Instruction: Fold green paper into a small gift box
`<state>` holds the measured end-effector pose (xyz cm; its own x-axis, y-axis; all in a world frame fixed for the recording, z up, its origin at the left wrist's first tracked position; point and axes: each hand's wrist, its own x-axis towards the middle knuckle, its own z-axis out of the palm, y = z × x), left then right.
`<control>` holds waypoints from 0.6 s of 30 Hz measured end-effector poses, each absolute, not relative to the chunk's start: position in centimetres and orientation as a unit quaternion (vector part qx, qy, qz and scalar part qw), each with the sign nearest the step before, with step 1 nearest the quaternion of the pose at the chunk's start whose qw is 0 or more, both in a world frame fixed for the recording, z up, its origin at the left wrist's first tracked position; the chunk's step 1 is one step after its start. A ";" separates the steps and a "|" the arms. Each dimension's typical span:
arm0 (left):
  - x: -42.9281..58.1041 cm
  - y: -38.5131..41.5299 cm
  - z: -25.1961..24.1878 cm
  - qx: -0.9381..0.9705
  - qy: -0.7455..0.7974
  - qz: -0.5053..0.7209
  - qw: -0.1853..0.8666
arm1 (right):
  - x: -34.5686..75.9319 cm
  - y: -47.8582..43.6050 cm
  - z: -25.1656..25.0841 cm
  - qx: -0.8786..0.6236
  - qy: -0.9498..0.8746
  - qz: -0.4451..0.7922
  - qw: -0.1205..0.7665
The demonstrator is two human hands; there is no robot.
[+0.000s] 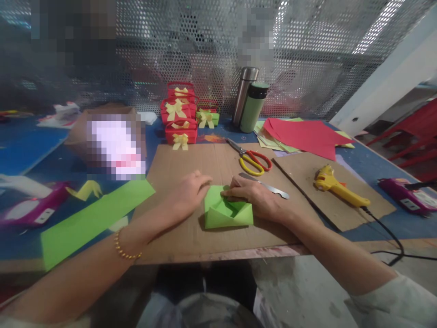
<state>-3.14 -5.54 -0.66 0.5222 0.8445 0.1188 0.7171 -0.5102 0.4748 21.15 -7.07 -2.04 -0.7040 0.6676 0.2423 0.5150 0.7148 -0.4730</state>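
Observation:
A small green paper box [228, 221] with folded-in walls lies on the brown cardboard sheet [170, 171] in front of me. My right hand [254, 196] is closed on the box's far right side, its fingertips pinching the paper at the back wall. At the far left corner, my left hand [191, 191] has its fingers bent together against the box edge; part of their grip is hidden. Just beyond my right hand lies a flat metal blade [273, 189], partly covered by it. Scissors [252, 159] with one yellow and one red handle rest farther back.
Left lies a long green paper strip [95, 223]. Red paper boxes [180, 132] with yellow bows stand at the back, near a green bottle [253, 111] and steel flask [241, 100]. Right are red paper sheets [310, 136], a yellow glue gun [341, 189] with cord, and a purple power strip [406, 196].

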 end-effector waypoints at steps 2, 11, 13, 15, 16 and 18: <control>-3.2 -5.2 -0.7 0.849 0.471 0.159 0.178 | 21.2 -7.1 -2.2 -0.319 -0.905 0.185 0.210; -2.8 -5.0 -1.0 0.838 0.487 0.121 0.212 | 21.3 -7.3 -2.1 -0.312 -0.911 0.171 0.207; -2.7 -4.9 -0.9 0.827 0.502 0.115 0.224 | 21.2 -7.3 -2.1 -0.313 -0.911 0.169 0.209; -2.6 -4.7 -0.9 0.815 0.516 0.112 0.239 | 21.2 -7.3 -2.0 -0.313 -0.911 0.165 0.212; -2.6 -4.7 -0.9 0.810 0.520 0.113 0.248 | 21.1 -7.3 -2.0 -0.315 -0.911 0.162 0.211; -2.6 -4.5 -0.9 0.804 0.520 0.121 0.262 | 21.1 -7.3 -2.1 -0.316 -0.913 0.156 0.207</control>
